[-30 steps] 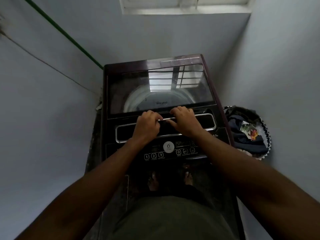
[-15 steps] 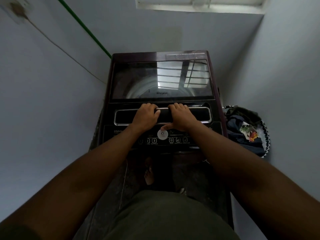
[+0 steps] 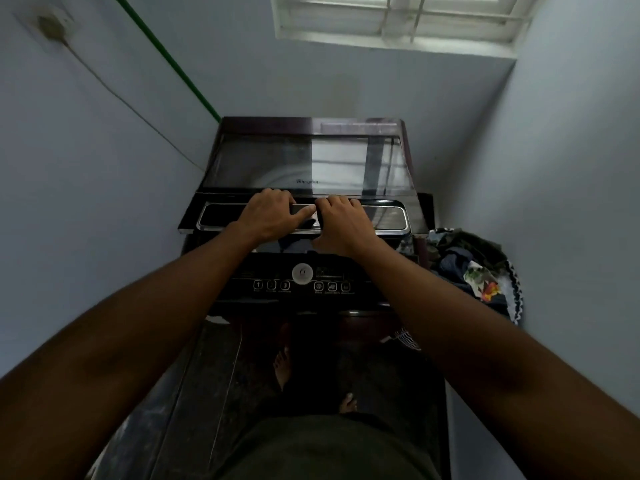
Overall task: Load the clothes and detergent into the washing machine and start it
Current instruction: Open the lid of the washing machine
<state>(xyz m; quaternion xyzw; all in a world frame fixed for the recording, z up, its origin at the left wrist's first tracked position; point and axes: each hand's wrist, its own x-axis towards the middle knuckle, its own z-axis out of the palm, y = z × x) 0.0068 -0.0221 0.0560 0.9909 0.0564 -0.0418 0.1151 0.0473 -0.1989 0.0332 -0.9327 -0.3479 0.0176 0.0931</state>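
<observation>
**Both hands on the lid handle**

Now the washing machine (image 3: 311,209), a dark top-loader, stands in a narrow corner between pale walls, under a window (image 3: 394,22). Its glass lid (image 3: 308,164) has its front edge raised clear of the control panel (image 3: 301,282), with a dark gap showing beneath the handle.

Both hands are curled shut around the chrome-rimmed lid handle (image 3: 388,216) at the lid's front edge. The left hand (image 3: 268,216) grips it left of centre, fingers folded over the far rim and thumb pointing right along the bar. The right hand (image 3: 341,225) sits just beside it, fingers over the same rim; its thumb seems to hook under the handle, though shadow makes that hard to confirm.

The clothes (image 3: 464,261) lie heaped in a laundry basket (image 3: 517,289) on the floor, just to the right of the machine and against the right wall. A green pipe (image 3: 166,57) runs diagonally down the left wall toward the machine's back corner. Bare feet (image 3: 282,365) show on the dark floor (image 3: 214,375) below the panel.
</observation>
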